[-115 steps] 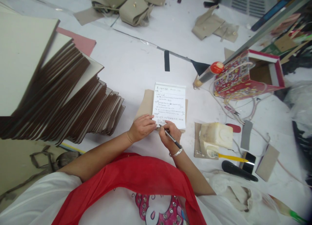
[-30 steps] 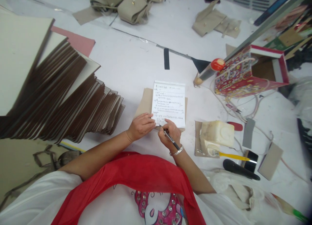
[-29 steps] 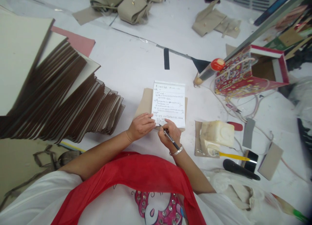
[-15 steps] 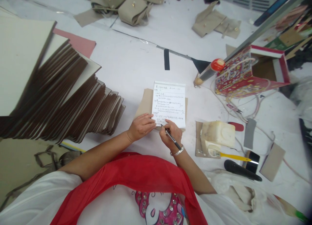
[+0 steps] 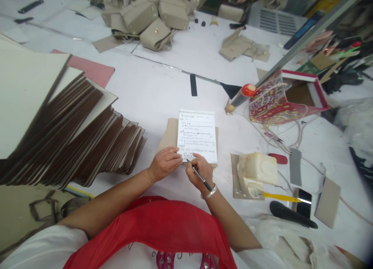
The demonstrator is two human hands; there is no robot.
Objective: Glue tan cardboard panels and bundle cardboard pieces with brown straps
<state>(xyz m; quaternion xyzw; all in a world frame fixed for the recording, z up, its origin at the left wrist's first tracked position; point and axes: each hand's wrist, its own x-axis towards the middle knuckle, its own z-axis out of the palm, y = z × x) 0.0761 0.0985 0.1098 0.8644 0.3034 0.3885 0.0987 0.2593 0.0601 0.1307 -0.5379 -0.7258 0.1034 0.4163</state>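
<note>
**Entry: writing station, counted from the notepad.**

- One notepad (image 5: pixel 197 136), lined and handwritten, lay on one tan card (image 5: pixel 166 135) upon the white surface (image 5: pixel 151 94).
- Two hands. The left hand (image 5: pixel 163 164) lay with its fingers together, pressing on the notepad's lower left corner. The right hand (image 5: pixel 199 171) pinched one black pen (image 5: pixel 200 176), tip at the notepad's bottom edge. There was one silver bracelet (image 5: pixel 210 193) at that wrist.
- Left of the notepad: one fanned stack of brown-edged boards (image 5: pixel 72 137), its nearest edge close to the card but not touching it.
- Right of the notepad: one pale block (image 5: pixel 256 170), one yellow-handled tool (image 5: pixel 276 197), one black handle (image 5: pixel 291 214), and one patterned box (image 5: pixel 279 100) farther off. This side was crowded.
- Beyond the notepad's top edge: one black strip (image 5: pixel 193 84), with bare surface around it, and beige pouches (image 5: pixel 151 16) too heaped to count.
</note>
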